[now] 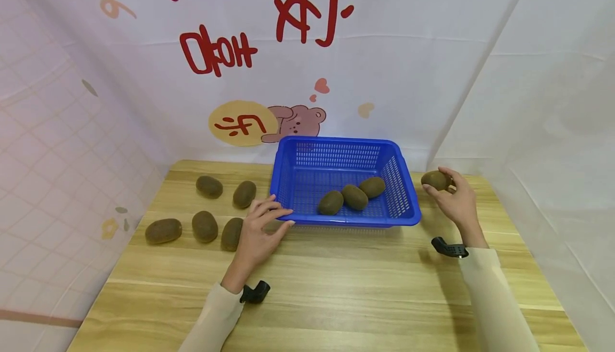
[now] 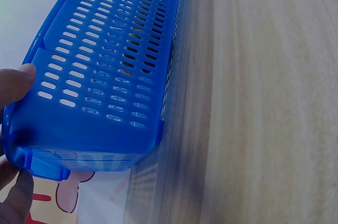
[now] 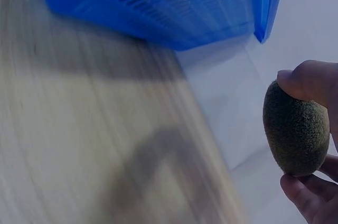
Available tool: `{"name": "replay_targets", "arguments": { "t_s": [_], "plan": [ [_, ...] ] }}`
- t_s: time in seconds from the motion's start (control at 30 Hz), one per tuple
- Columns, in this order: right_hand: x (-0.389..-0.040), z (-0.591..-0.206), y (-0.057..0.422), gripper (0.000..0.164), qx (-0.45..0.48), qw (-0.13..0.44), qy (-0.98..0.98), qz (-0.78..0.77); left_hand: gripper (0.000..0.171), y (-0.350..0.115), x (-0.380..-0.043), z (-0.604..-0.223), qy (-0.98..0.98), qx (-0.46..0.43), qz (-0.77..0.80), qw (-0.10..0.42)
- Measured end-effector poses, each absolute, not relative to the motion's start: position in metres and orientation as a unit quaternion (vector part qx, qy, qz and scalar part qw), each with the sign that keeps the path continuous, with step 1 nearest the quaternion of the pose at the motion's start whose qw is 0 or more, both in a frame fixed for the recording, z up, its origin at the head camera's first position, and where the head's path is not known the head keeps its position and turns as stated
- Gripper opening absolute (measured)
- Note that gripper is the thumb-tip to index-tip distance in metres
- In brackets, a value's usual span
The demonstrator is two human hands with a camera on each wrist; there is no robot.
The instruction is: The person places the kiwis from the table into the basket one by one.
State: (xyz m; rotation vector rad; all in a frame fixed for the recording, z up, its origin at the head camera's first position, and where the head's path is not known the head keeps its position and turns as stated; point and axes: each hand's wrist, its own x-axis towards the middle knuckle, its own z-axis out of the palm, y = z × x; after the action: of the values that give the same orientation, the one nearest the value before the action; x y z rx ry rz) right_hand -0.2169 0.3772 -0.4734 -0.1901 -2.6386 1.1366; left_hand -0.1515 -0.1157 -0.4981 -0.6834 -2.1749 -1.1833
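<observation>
A blue plastic basket point(image 1: 346, 219) with slotted sides stands at the back of the table, three kiwis point(image 1: 355, 197) lying inside. My left hand point(image 1: 259, 234) grips its front left corner. In the left wrist view the thumb lies on the basket's point(image 2: 100, 65) long rim and the other fingers are at the end rim. To the right of the basket, my right hand point(image 1: 454, 197) pinches another kiwi point(image 1: 434, 180) between thumb and fingers. The right wrist view shows this kiwi point(image 3: 296, 129) held up off the table, with its shadow below.
Several kiwis point(image 1: 205, 227) lie on the wooden table point(image 1: 336, 288) left of the basket, one of them point(image 1: 232, 234) partly behind my left hand. A white printed cloth point(image 1: 408, 74) hangs close behind the basket and along both sides.
</observation>
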Motion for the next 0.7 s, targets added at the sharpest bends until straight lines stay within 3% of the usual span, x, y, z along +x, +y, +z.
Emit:
{"name": "replay_targets", "arguments": {
  "t_s": [0.7],
  "plan": [
    [-0.200,-0.438,0.331,0.068,0.018,0.180,-0.904,0.387,0.023,-0.116,-0.152,-0.499,-0.812,-0.255,-0.443,0.283]
  ]
}}
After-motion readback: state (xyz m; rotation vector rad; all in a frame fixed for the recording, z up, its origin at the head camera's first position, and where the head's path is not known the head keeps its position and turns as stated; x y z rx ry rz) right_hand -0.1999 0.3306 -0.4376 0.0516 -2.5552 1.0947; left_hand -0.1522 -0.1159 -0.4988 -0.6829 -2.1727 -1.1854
